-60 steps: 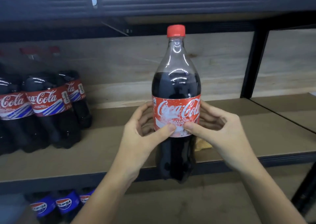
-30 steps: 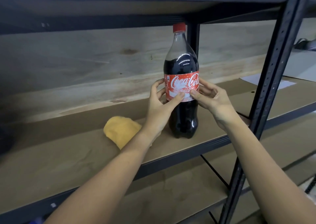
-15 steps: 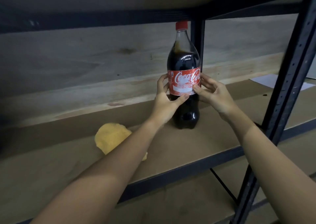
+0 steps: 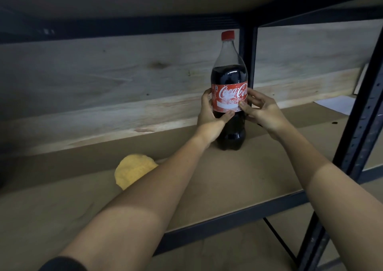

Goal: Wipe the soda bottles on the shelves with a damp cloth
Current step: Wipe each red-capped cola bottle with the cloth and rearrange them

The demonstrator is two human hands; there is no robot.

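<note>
I have both hands clamped on the tall clear plastic cola bottle with red cap and red label [image 4: 229,92]: left hand [image 4: 209,115] and right hand [image 4: 262,111] curl round the label band. The bottle stands upright on the brown board shelf [image 4: 238,179], near the black steel upright [image 4: 247,59]. Risk, in my judgement: a tall bottle may tip if released unevenly. The crumpled yellow cloth [image 4: 133,170] lies apart, unheld. The label looks scuffed and whitened.

A cola bottle [image 4: 229,96] stands upright on the brown shelf [image 4: 238,179], held at its red label by the left hand [image 4: 209,117] and right hand [image 4: 262,111]. A yellow cloth [image 4: 132,170] lies to the left, apart from the bottle.
</note>
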